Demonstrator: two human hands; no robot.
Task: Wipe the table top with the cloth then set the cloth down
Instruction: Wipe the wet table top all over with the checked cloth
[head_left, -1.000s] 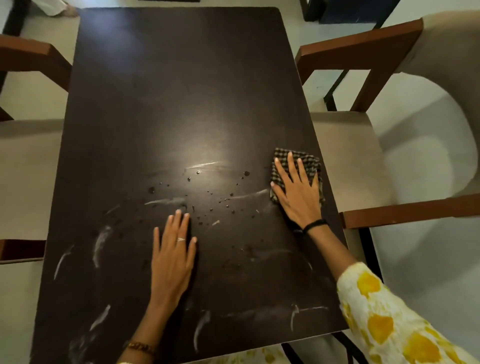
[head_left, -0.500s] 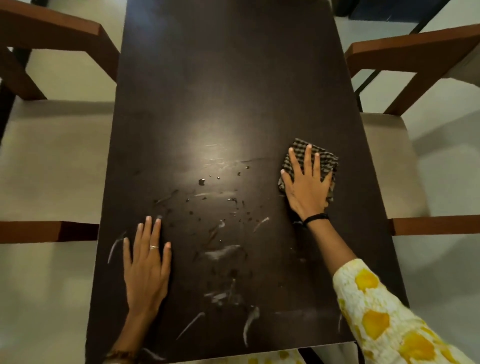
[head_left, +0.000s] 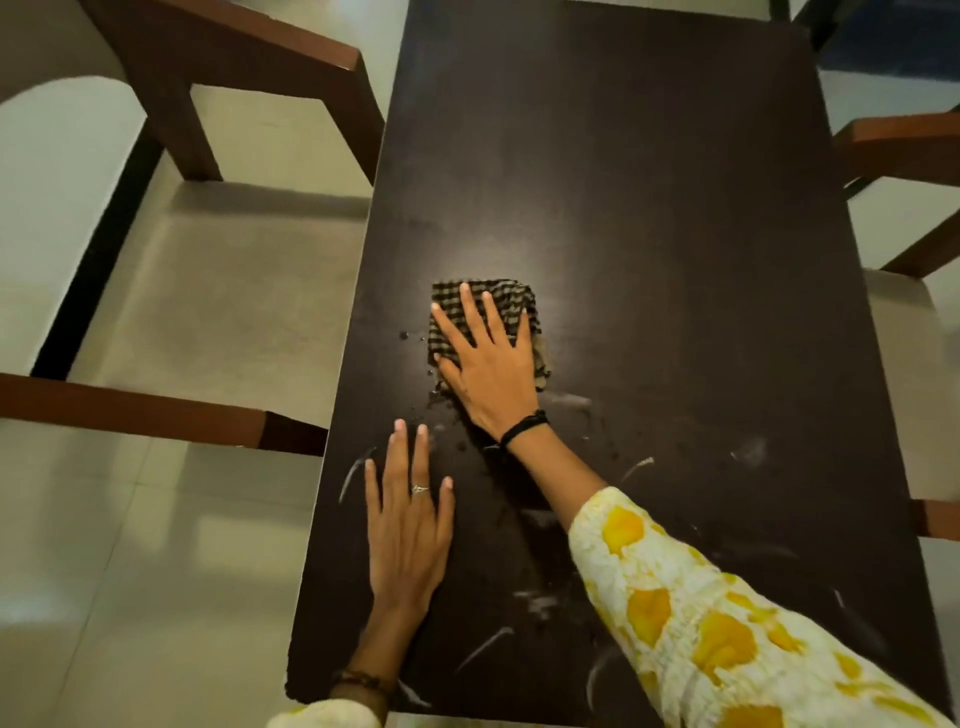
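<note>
Checked cloth (head_left: 483, 312) lies folded near the table's (head_left: 649, 208) left edge, pinned flat under the right hand (head_left: 488, 364), fingers spread, pressing rather than clenching. It looks soft, light and damp (likely to bunch if pushed from one corner), so a flat palm at its middle suits. Left hand (head_left: 408, 525) rests open on bare wood, grasping nothing. Cloth's near edge is hidden under the palm; smears are faint.
</note>
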